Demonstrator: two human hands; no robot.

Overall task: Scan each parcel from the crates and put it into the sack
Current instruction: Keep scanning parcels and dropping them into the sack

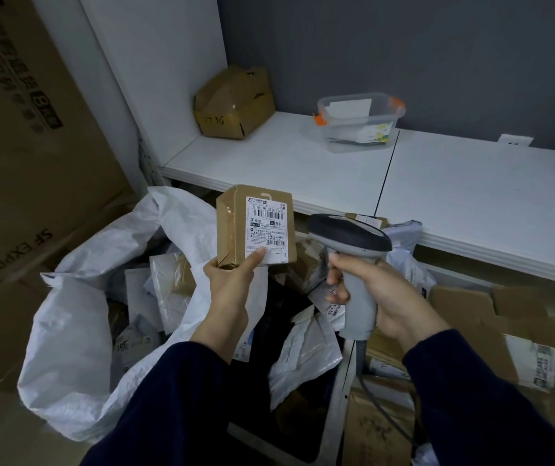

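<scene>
My left hand [232,280] grips a small brown cardboard parcel [232,227] from below, thumb pressed on its white shipping label, which faces me. My right hand [380,290] grips the handle of a grey barcode scanner [350,240]; the scanner's dark head sits just right of the parcel. Below and to the left, a white woven sack [77,324] gapes open with several parcels and mailers inside. More parcels and white mailers [303,351] lie in the crates beneath my hands.
A white shelf [471,196] runs behind, carrying a crumpled brown box [232,102] and a clear plastic tub [360,121] with orange clips. Large cardboard cartons [17,146] stand at the left. Flattened cardboard boxes [504,331] lie at the right under the shelf.
</scene>
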